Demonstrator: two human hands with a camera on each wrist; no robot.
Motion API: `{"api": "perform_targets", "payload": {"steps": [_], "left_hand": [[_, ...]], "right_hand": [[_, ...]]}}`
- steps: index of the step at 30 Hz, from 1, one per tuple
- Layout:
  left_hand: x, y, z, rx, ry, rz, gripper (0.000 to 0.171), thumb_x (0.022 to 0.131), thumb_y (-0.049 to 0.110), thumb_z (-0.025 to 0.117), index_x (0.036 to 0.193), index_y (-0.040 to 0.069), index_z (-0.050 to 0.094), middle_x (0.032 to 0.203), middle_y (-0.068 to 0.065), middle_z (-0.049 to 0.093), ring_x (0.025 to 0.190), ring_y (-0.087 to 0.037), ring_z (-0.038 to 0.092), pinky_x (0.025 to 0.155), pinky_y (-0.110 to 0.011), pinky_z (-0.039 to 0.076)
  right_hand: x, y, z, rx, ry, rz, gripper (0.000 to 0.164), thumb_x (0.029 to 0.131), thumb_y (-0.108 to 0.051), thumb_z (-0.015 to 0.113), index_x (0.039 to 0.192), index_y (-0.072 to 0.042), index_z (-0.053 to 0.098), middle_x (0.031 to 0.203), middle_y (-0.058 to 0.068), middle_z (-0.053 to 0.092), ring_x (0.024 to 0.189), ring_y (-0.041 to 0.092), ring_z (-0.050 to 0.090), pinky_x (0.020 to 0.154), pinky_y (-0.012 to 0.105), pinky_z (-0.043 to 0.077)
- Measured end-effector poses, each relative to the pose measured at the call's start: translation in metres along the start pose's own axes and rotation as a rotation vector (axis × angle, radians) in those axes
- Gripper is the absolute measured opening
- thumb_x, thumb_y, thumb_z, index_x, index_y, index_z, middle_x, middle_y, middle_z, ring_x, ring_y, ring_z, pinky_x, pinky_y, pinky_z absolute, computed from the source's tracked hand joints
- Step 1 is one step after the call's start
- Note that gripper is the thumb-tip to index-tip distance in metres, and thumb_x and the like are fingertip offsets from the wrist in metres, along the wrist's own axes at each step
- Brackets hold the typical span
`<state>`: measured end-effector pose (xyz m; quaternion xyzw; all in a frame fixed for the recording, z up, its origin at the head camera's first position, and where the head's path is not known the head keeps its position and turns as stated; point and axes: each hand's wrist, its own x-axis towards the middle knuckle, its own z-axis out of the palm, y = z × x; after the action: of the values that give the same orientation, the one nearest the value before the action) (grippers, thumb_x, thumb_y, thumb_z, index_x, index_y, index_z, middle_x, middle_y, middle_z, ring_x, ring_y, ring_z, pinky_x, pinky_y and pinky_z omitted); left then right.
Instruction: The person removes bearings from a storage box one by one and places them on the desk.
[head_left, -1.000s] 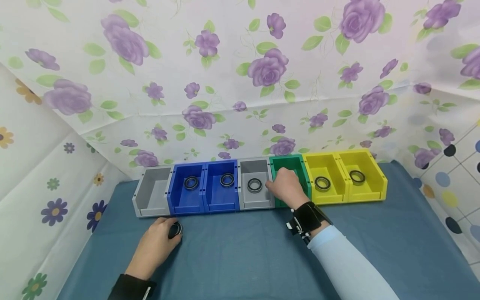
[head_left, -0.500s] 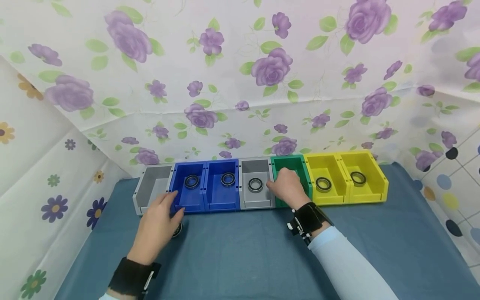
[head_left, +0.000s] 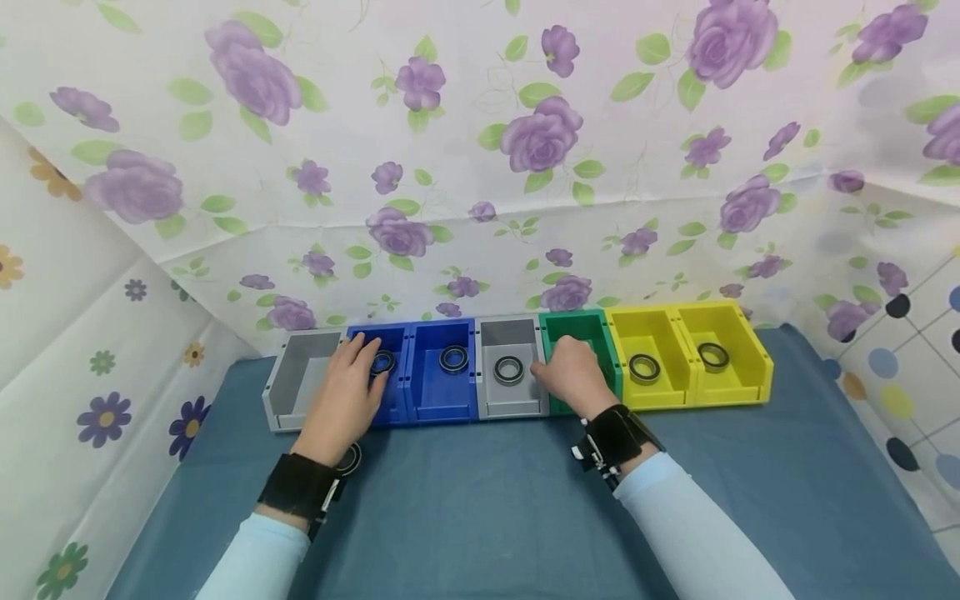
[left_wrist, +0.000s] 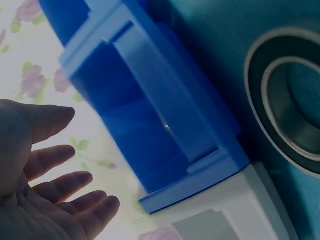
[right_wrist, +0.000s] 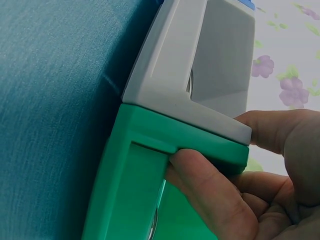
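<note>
My left hand (head_left: 341,404) hovers, fingers spread and holding nothing, over the left blue storage bin (head_left: 397,415). A ball bearing (head_left: 393,363) lies inside that bin, partly behind the fingers. Beneath my left wrist another bearing (left_wrist: 255,85) rests on the blue cloth, half hidden in the head view. My right hand (head_left: 573,375) pinches the adjoining walls of the green bin (right_wrist: 150,125) and the middle grey bin (right_wrist: 175,102). Its thumb is on the grey side, its fingers inside the green one. A sliver of a shiny ring (right_wrist: 154,222) shows in the green bin.
The bins stand in one row against a floral sheet (head_left: 465,225). Single bearings lie in the right blue bin (head_left: 442,412), the middle grey bin and both yellow bins (head_left: 656,402). No bearing shows in the left grey bin (head_left: 288,421). Blue cloth (head_left: 480,517) spreads in front.
My left hand has let go of the bearing on the cloth and moved forward and right to the left blue bin, its fingers spreading. My right hand has stayed in place.
</note>
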<state>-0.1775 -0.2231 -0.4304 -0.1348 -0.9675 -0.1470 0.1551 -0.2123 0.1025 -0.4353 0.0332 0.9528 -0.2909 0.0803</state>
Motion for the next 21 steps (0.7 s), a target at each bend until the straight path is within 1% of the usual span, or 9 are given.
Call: {"api": "perform_targets", "payload": {"steps": [4, 9, 11, 15, 18, 21], "left_hand": [[0.008, -0.007, 0.009, 0.032, -0.032, 0.008, 0.049, 0.091, 0.017, 0.059, 0.134, 0.0, 0.044, 0.139, -0.025, 0.035, 0.13, -0.042, 0.026, 0.105, -0.048, 0.019], [0.013, -0.012, 0.016, 0.049, -0.07, 0.011, 0.049, 0.088, 0.013, 0.062, 0.132, -0.002, 0.047, 0.137, -0.026, 0.038, 0.129, -0.042, 0.028, 0.104, -0.048, 0.021], [0.014, -0.011, 0.018, 0.046, -0.096, -0.002, 0.05, 0.087, 0.014, 0.062, 0.132, -0.002, 0.047, 0.137, -0.025, 0.037, 0.13, -0.04, 0.028, 0.103, -0.048, 0.023], [0.018, -0.009, 0.021, 0.03, -0.155, -0.039, 0.05, 0.088, 0.014, 0.062, 0.133, -0.001, 0.046, 0.14, -0.024, 0.035, 0.131, -0.039, 0.024, 0.103, -0.049, 0.022], [0.02, -0.009, 0.023, 0.021, -0.196, -0.055, 0.051, 0.089, 0.015, 0.061, 0.134, -0.001, 0.045, 0.14, -0.025, 0.034, 0.131, -0.041, 0.024, 0.104, -0.049, 0.021], [0.023, -0.01, 0.026, 0.019, -0.22, -0.062, 0.051, 0.088, 0.015, 0.061, 0.133, -0.002, 0.044, 0.139, -0.026, 0.035, 0.129, -0.043, 0.026, 0.104, -0.05, 0.021]], "right_hand": [[0.0, 0.0, 0.0, 0.006, 0.0, 0.01, 0.038, 0.086, -0.033, 0.062, 0.058, -0.01, 0.05, 0.05, -0.002, 0.032, 0.045, 0.018, 0.049, 0.039, 0.026, 0.037], [0.0, -0.001, 0.0, 0.006, -0.004, 0.023, 0.036, 0.086, -0.033, 0.062, 0.06, -0.009, 0.054, 0.051, -0.002, 0.033, 0.046, 0.018, 0.05, 0.04, 0.025, 0.037], [-0.001, -0.001, 0.001, 0.001, -0.002, 0.021, 0.037, 0.086, -0.033, 0.062, 0.06, -0.009, 0.053, 0.05, -0.002, 0.033, 0.045, 0.018, 0.05, 0.04, 0.025, 0.036], [0.0, -0.001, 0.0, -0.009, 0.014, 0.011, 0.038, 0.086, -0.033, 0.062, 0.057, -0.01, 0.049, 0.05, -0.002, 0.031, 0.043, 0.018, 0.048, 0.039, 0.025, 0.034], [-0.001, -0.001, 0.0, -0.011, 0.015, 0.018, 0.039, 0.086, -0.033, 0.062, 0.057, -0.011, 0.047, 0.05, -0.002, 0.03, 0.043, 0.018, 0.047, 0.038, 0.025, 0.033], [-0.002, -0.002, 0.001, -0.009, 0.008, 0.03, 0.038, 0.086, -0.033, 0.062, 0.058, -0.01, 0.049, 0.05, -0.002, 0.031, 0.043, 0.018, 0.048, 0.038, 0.025, 0.034]]}}
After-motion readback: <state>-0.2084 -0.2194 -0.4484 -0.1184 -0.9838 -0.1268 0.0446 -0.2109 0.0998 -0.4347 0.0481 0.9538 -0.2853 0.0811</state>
